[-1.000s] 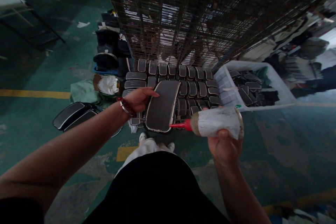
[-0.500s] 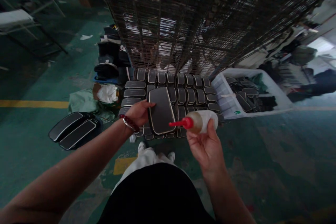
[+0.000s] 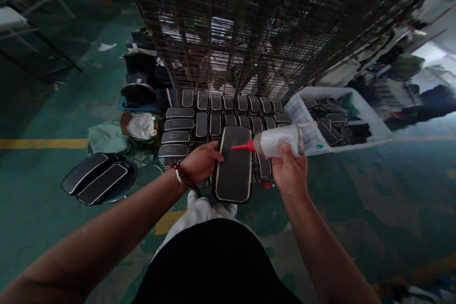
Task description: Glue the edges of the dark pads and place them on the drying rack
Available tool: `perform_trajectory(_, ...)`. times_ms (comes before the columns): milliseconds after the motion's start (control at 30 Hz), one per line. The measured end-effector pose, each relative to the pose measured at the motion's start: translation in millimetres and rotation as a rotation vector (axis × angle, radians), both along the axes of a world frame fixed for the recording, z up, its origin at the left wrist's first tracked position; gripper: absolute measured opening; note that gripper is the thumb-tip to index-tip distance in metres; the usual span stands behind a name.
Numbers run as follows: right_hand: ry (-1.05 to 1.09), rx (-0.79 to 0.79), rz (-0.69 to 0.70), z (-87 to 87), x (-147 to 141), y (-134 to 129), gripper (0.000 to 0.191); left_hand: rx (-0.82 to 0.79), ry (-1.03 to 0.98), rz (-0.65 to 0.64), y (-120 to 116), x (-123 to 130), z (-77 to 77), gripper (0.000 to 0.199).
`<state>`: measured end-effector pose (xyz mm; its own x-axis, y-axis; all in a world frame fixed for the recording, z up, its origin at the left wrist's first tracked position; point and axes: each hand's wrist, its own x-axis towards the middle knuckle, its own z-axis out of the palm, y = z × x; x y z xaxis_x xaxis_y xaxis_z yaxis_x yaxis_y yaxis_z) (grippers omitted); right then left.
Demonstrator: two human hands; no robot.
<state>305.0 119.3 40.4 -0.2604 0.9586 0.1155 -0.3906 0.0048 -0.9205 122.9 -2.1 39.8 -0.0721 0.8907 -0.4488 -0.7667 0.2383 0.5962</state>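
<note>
My left hand (image 3: 201,162) grips the left edge of a dark, rounded rectangular panel with a pale rim (image 3: 233,175), its thumb resting on the top face. In my right hand (image 3: 291,171) lies a squeeze bottle (image 3: 280,141) with a white wrap and a red nozzle. The bottle is nearly level, and its red tip points left over the upper part of the panel; whether it touches the surface I cannot tell. Below and beyond, rows of similar dark panels (image 3: 179,124) are laid out, partly hidden by the held panel and my hands.
A tall wire rack (image 3: 228,23) rises behind the rows. At the right stands a white bin (image 3: 377,135) of dark pieces. Two panels lie on a round stool (image 3: 130,183) at the left, near a green sack (image 3: 107,137) and stacked black items (image 3: 138,90).
The held panel has shifted right and down and now sits more upright in view. My right hand has raised the bottle, whose nozzle tip now lies over the panel's face.
</note>
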Motion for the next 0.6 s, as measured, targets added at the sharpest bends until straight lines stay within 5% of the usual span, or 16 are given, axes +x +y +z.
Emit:
perform_trajectory(200, -0.089, -0.069, 0.164, 8.5, 24, -2, 0.039, 0.031, 0.039, -0.017, 0, -9, -4.5, 0.057)
perform_trajectory(467, -0.009, 0.098, -0.045, 13.3, 21, 15, 0.049, 0.051, 0.028, -0.112, 2, -8, -3.1, 0.047)
perform_trajectory(600, -0.034, -0.127, 0.058, -4.5, 27, -1, 0.043, 0.03, 0.025, -0.063, 8, -10, -16.3, 0.046)
